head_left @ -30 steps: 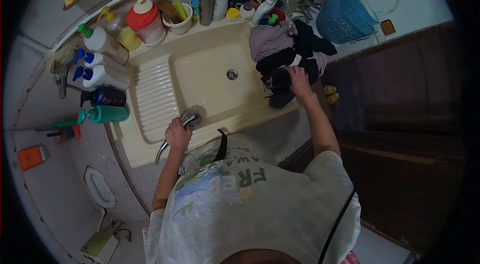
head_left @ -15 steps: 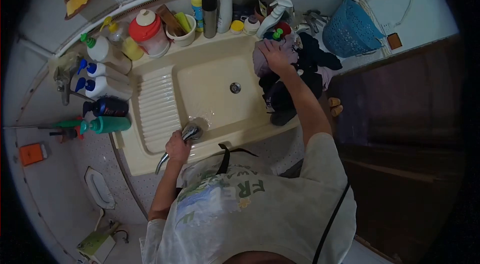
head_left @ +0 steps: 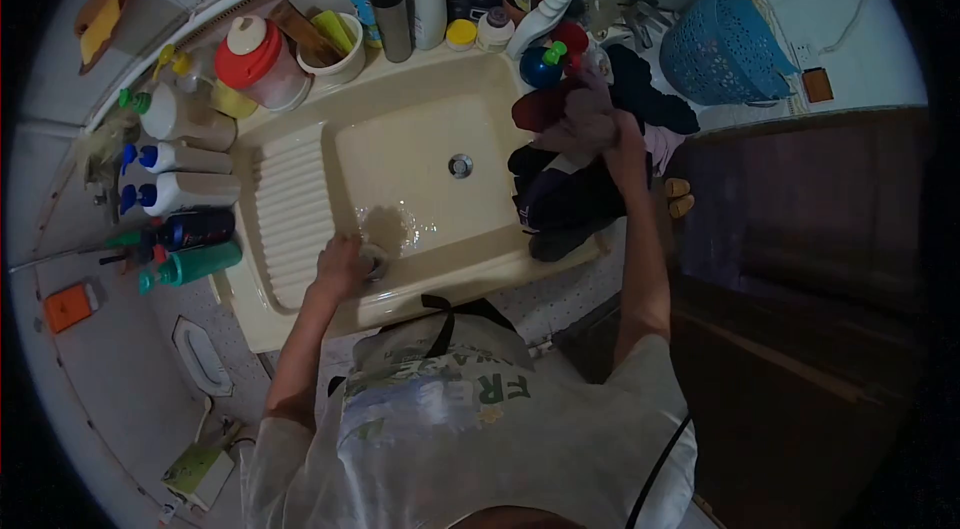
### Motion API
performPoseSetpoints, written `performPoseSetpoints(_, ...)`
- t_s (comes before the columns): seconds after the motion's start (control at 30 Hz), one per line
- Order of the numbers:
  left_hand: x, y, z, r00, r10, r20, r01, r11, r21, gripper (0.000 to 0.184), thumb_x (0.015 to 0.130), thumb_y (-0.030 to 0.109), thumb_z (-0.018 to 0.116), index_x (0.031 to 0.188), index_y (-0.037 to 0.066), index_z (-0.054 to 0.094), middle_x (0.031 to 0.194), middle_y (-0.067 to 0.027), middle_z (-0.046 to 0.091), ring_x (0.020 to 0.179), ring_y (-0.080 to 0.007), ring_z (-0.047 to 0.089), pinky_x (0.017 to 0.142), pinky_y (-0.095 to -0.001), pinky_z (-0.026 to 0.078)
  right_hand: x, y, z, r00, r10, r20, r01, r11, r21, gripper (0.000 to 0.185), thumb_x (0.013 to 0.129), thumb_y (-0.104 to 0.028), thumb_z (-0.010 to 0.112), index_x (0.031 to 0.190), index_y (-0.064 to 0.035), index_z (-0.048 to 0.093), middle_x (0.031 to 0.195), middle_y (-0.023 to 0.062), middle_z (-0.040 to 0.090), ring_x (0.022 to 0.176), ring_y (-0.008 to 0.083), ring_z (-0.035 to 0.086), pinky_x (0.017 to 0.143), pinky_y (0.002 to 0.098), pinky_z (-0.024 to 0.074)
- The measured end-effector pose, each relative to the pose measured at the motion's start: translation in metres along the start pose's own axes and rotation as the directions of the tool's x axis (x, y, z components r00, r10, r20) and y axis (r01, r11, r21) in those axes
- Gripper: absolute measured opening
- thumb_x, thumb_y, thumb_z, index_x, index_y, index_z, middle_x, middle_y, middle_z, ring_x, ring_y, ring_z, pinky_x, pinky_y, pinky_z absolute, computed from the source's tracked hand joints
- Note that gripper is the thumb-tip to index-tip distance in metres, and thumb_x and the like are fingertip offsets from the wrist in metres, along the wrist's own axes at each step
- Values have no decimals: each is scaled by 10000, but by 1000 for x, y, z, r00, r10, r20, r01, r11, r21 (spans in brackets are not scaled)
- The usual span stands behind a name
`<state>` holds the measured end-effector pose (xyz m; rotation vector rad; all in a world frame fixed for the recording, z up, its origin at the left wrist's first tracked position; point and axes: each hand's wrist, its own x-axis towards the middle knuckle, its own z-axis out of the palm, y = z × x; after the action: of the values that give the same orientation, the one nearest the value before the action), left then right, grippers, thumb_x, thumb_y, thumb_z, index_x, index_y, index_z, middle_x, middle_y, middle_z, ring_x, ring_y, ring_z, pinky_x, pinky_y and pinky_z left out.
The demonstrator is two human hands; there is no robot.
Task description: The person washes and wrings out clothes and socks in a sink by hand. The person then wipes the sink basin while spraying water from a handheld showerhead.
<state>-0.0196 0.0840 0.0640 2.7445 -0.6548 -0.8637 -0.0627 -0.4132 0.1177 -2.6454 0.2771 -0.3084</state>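
Note:
At the near left of the cream sink [head_left: 400, 149], my left hand [head_left: 342, 267] is closed around a chrome shower head [head_left: 374, 262], mostly hidden under the hand. Water drops glisten on the basin floor beside it. My right hand [head_left: 626, 151] is over the clothes on the sink's right rim, its fingers closed on a mauve garment [head_left: 580, 122]. Under and around this lie black clothes [head_left: 560, 194], a maroon cloth [head_left: 545, 107] and a dark navy piece [head_left: 645, 94].
Several pump bottles [head_left: 190, 191] line the left rim. Along the back stand a red-lidded jar [head_left: 262, 64], a white bowl with brushes [head_left: 335, 54], a spray bottle [head_left: 550, 14] and a blue round bottle [head_left: 541, 67]. A blue basket [head_left: 722, 49] stands at right, beyond the clothes.
My right hand has gone from lying on the mauve garment to gripping it, moving right and nearer. The blue bottle and maroon cloth now show more. The shower head's handle has gone from sight.

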Motion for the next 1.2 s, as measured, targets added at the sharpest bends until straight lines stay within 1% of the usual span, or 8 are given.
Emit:
performPoseSetpoints(0.07, 46, 28, -1, 984, 136, -116, -168, 927, -336, 381, 750, 211, 656, 1071, 25, 572, 971, -195, 570, 909, -343, 585, 796, -416, 480, -19, 18, -4, 939, 333, -91, -243, 824, 512, 412, 793, 2, 562, 1197, -43, 498, 1200, 169, 513, 1091, 349, 519, 934, 364, 412)
performPoseSetpoints(0.27, 207, 180, 0, 820, 261, -509, -527, 690, -496, 469, 828, 239, 645, 1219, 24, 502, 1104, -158, 590, 899, -270, 618, 805, -350, 496, -53, 12, 29, 897, 372, -237, -243, 865, 438, 387, 834, -1, 545, 1215, -38, 483, 1213, 160, 508, 1123, 263, 500, 959, 364, 383)
performPoseSetpoints(0.37, 256, 232, 4, 837, 149, -526, -475, 675, -565, 575, 771, 264, 679, 1238, -5, 479, 1111, -204, 592, 1010, -349, 588, 898, -370, 464, -51, 1, 28, 919, 240, -314, -124, 929, 349, 356, 856, -32, 552, 1207, -34, 493, 1192, 158, 520, 1113, 262, 507, 957, 360, 384)
performPoseSetpoints(0.43, 266, 248, 0, 989, 37, -145, -133, 654, -745, 604, 706, 285, 720, 1194, -8, 518, 1066, -211, 620, 1001, -341, 605, 883, -381, 477, -46, 7, 24, 885, 347, -311, -180, 870, 459, 349, 850, -31, 562, 1193, -33, 500, 1180, 155, 527, 1102, 276, 514, 955, 358, 385)
performPoseSetpoints(0.6, 237, 256, -31, 967, 76, -245, -236, 634, -736, 506, 658, 232, 721, 1074, -20, 580, 948, -203, 642, 888, -283, 633, 807, -350, 492, -29, 3, 0, 866, 407, -291, -187, 803, 566, 334, 836, -28, 584, 1163, -32, 513, 1141, 151, 547, 1071, 301, 531, 934, 352, 403)
performPoseSetpoints(0.83, 145, 156, -42, 911, 29, -410, -404, 256, -878, 273, 722, 92, 634, 956, -19, 550, 853, -91, 613, 753, -160, 586, 690, -278, 483, 0, -18, 27, 990, 70, -120, -67, 997, 26, 438, 732, 41, 595, 1156, -48, 533, 1169, 165, 535, 1062, 364, 523, 906, 396, 428)
performPoseSetpoints(1.1, 12, 49, -51, 911, -323, -257, -297, -79, -952, 315, 823, 102, 627, 1108, 25, 516, 986, -71, 594, 877, -163, 589, 789, -302, 505, -2, -83, 27, 998, -55, 33, 64, 800, -596, 482, 744, 60, 568, 1211, -53, 526, 1193, 181, 532, 1130, 358, 497, 916, 418, 432)
performPoseSetpoints(1.2, -18, 36, -50, 907, -351, -234, -295, -132, -946, 368, 821, 138, 628, 1157, 43, 511, 1037, -72, 589, 927, -164, 576, 832, -311, 485, -20, -134, 55, 969, -88, 229, -44, 857, 514, 532, 853, -62, 577, 1359, -127, 425, 1389, 158, 369, 1300, 358, 321, 1058, 446, 292)
